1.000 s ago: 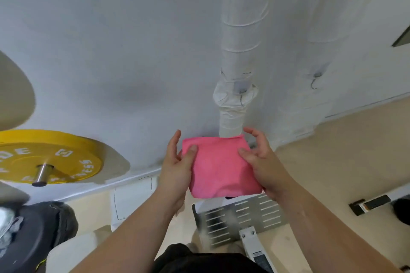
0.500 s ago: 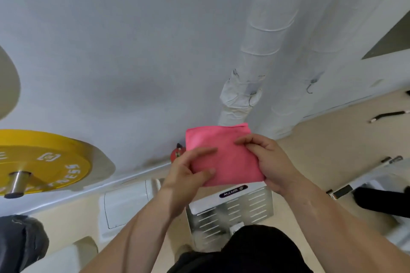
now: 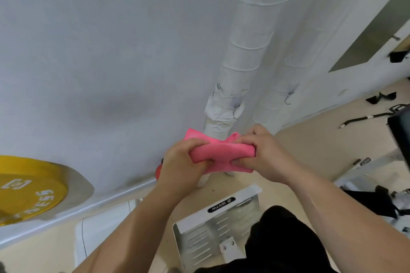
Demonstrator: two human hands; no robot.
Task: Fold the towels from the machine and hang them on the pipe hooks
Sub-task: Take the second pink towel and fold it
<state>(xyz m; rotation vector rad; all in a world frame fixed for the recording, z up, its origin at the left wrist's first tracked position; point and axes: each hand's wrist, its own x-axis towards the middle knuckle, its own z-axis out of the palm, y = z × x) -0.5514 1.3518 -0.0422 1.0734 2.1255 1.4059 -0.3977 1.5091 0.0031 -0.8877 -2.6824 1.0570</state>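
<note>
1. Wall (image 3: 88, 51): one, white, filling the upper view. It meets a beige floor (image 3: 310, 150) lower right.
2. Pipes: two, both wrapped in white and running up the wall side by side. The left pipe (image 3: 244, 51) is the nearer; the right pipe (image 3: 286, 62) stands just beside it.
3. Weight plate (image 3: 28, 190): one, yellow, at the left edge, partly cut off by the frame.
4. Vented panel (image 3: 221, 228): one, white metal with slots, low in the view between the forearms.
5. Hands: two. The left hand (image 3: 179, 168) and right hand (image 3: 266, 157) each have fingers and thumb curled tight round an end of the towel.
6. Towel (image 3: 221, 153): one, pink, bunched into a thick band. It is held in the air between the hands, in front of the left pipe's lower part, off both hooks.
7. Hooks: two, thin wire and bare. One left hook (image 3: 235, 113) is on the left pipe; one right hook (image 3: 287, 101) is on the right pipe.
</note>
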